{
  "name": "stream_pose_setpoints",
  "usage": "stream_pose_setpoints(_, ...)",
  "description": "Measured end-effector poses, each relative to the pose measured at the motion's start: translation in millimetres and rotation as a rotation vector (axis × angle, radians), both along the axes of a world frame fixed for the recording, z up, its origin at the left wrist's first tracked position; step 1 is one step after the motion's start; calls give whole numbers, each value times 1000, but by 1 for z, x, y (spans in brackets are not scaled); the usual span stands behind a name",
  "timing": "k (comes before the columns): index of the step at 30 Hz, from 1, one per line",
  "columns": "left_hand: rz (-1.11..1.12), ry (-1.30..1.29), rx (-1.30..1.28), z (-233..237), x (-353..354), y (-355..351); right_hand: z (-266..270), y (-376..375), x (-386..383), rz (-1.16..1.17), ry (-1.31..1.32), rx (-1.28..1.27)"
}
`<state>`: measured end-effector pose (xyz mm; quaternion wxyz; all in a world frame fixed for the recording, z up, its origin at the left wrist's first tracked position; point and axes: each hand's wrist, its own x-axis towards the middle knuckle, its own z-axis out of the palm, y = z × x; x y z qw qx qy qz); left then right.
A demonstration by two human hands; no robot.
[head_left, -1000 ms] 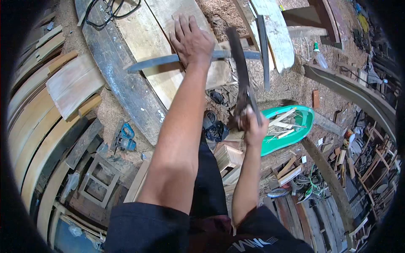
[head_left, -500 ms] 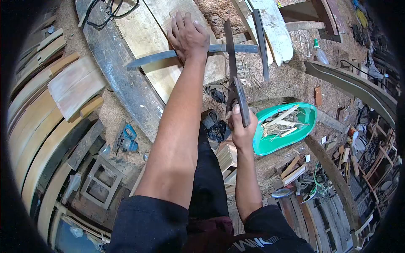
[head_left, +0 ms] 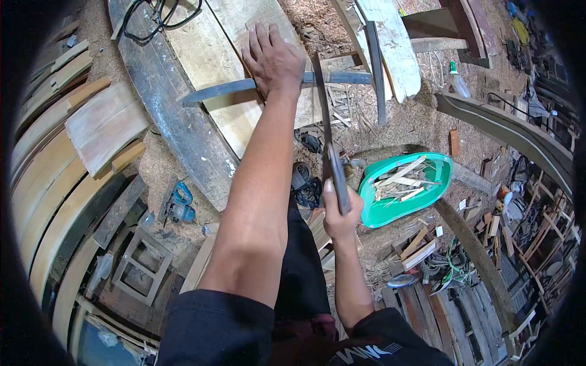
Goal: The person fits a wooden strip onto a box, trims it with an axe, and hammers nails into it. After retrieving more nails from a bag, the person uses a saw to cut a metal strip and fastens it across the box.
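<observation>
My left hand [head_left: 278, 66] lies flat over a narrow grey wooden strip [head_left: 226, 90], fingers stretched out onto the pale boards [head_left: 198, 52] beneath. The strip crosses the boards and its right end sticks out past their edge. In my closed right hand [head_left: 343, 218] is the handle of a handsaw [head_left: 323, 100]. Its long blade points away from me and overlaps the strip just right of my left hand.
A green tub [head_left: 390, 213] of wood offcuts stands on the sawdust floor at right. A blue power tool [head_left: 181, 202] lies at lower left. A black cable [head_left: 160, 21] rests on the dark plank [head_left: 162, 104]. Curved timber [head_left: 506, 131] lies further right.
My right hand has drawn the handsaw back toward me, and the blade has shifted slightly left. My left hand stays pressed on the strip.
</observation>
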<state>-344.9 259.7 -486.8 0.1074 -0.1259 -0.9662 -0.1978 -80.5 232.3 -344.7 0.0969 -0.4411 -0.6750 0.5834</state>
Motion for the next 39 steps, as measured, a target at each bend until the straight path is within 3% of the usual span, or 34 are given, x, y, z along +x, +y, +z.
stream_pose_setpoints(2,2,-7,-4,1,-1,-1,-10,17,-30,1,-10,29)
stream_pose_setpoints(3,4,-18,-1,1,0,0,-15,24,-44,-45,-33,-97)
stream_pose_setpoints(17,19,-105,-54,8,0,1,-13,9,-65,-50,-59,-38)
stream_pose_setpoints(21,13,-119,-61,10,0,2,19,13,-36,-104,-115,-100)
stream_pose_setpoints(22,8,-108,-52,12,-3,4,27,3,-14,54,-141,37)
stream_pose_setpoints(24,10,-105,-42,12,0,2,36,-14,6,24,-132,39)
stream_pose_setpoints(30,3,-69,-44,10,-2,0,-34,38,-87,-23,-87,-27)
stream_pose_setpoints(36,2,-80,-42,7,1,1,21,-19,-4,-69,-64,45)
stream_pose_setpoints(39,0,-79,-44,6,5,-1,4,-9,-11,-102,-26,7)
